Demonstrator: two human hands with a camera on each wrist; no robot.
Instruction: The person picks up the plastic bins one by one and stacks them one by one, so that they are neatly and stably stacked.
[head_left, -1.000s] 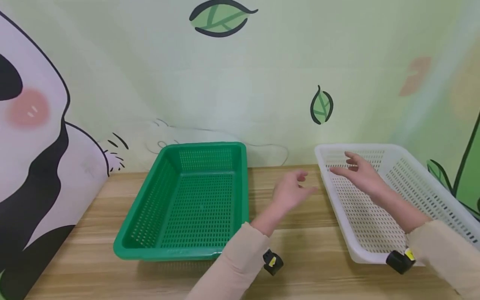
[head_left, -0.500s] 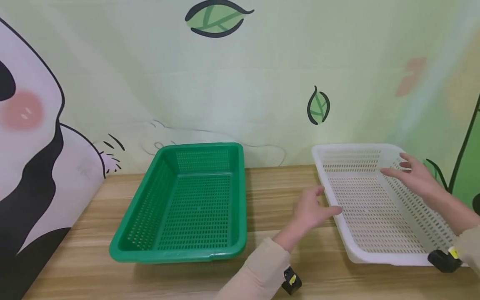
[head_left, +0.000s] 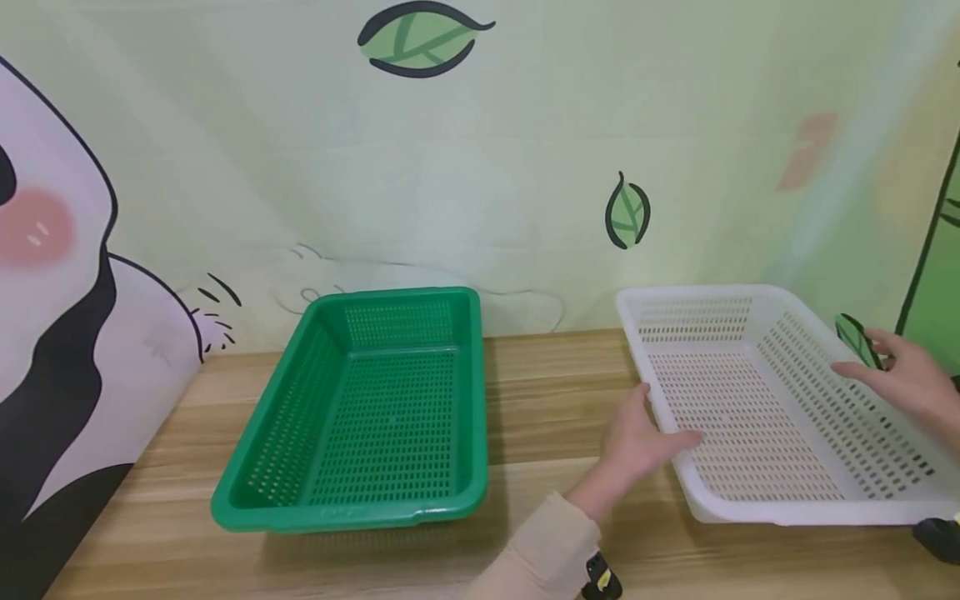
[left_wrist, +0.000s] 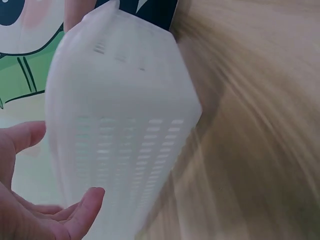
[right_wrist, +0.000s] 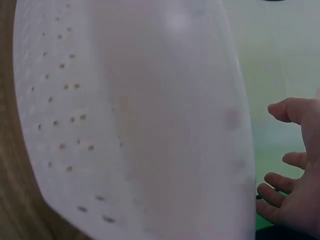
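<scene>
A white plastic basket (head_left: 742, 425) with slotted walls stands on the right of the table. My left hand (head_left: 641, 446) is at its left rim, the thumb reaching over the rim and the fingers along the outside of the wall. In the left wrist view, thumb and fingers (left_wrist: 90, 207) are spread apart on either side of the rim. My right hand (head_left: 911, 379) hovers by the basket's right rim, thumb toward the inside. The right wrist view shows that hand (right_wrist: 300, 185) with its fingers loosely bent, holding nothing, and a gap between it and the rim.
A green plastic basket (head_left: 348, 517) of similar shape stands on the left of the wooden table (head_left: 555, 400). A strip of tabletop separates the two baskets. Behind them hangs a printed cloth (head_left: 525, 150) with leaves and a panda.
Both hands have moved right and somewhat lower. The left hand has gone from between the baskets to the white basket's left rim. The right hand has crossed from inside it to its right rim.
</scene>
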